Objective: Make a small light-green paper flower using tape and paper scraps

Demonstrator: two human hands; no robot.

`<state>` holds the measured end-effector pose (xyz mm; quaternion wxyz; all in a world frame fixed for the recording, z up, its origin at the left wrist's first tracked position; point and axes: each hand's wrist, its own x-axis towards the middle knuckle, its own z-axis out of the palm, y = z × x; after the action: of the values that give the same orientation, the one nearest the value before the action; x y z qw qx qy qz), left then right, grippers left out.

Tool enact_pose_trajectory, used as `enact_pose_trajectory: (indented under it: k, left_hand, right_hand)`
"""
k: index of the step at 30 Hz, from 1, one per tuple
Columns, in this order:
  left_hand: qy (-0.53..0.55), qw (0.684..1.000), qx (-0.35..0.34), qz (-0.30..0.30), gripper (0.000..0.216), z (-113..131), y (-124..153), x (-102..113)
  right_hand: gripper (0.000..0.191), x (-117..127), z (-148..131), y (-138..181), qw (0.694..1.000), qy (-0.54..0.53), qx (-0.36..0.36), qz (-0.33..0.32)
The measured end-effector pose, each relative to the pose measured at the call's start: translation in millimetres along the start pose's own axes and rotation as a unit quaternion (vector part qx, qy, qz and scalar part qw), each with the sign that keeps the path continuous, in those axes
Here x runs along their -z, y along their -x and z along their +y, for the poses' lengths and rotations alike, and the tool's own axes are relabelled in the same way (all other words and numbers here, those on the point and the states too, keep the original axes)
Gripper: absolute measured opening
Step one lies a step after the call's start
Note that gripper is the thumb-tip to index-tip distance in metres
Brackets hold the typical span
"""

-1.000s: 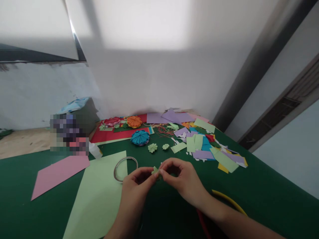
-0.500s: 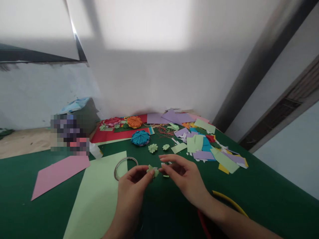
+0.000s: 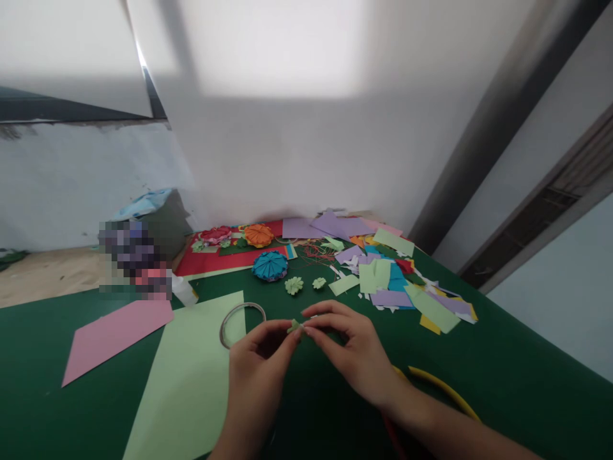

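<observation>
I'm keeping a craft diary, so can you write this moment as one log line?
left hand: pinching small green paper piece | right hand: pinching same piece | nearby: tape ring, green sheet, paper scraps

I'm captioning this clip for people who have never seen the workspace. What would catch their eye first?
Both hands, left and right, meet at the centre front of the green table, pinching a tiny pale green paper piece between them. Behind them, a bright heap of paper scraps spreads to the right, and a blue paper rosette sits mid-table. A large pale green sheet lies at front left.
</observation>
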<state>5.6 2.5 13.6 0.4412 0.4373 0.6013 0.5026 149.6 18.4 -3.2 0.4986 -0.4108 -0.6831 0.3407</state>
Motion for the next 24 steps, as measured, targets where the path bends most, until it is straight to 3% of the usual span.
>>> enact_pose_trajectory:
  k: [5, 11, 16, 18, 21, 24]
  left_hand:
    - [-0.042, 0.998, -0.048, -0.02, 0.011, -2, -1, 2]
    - [-0.074, 0.994, -0.059, -0.048, 0.007, -3, -2, 1]
    - [-0.077, 0.995, -0.063, -0.027, 0.012, -6, -7, 4]
    - [-0.06, 0.996, -0.057, -0.02, 0.014, -8, -10, 6]
    - [-0.035, 0.998, -0.042, -0.017, 0.016, -11, -12, 7]
    - [-0.014, 0.999, -0.025, -0.027, 0.016, -13, -13, 6]
  right_hand:
    - [0.011, 3, -1, -1, 1.0, -0.003, -0.001, -0.028]
    - [0.015, 6, -2, -3, 0.995, 0.022, 0.046, -0.09]
    - [0.015, 10, 9, -7, 0.992, 0.102, 0.004, -0.07]
    - [0.02, 14, 13, -8, 0.98, 0.184, -0.006, -0.079]
    - [0.027, 19, 18, -10, 0.943, 0.296, -0.009, -0.154]
    - [0.024, 21, 21, -11, 0.918, 0.339, -0.004, -0.204]
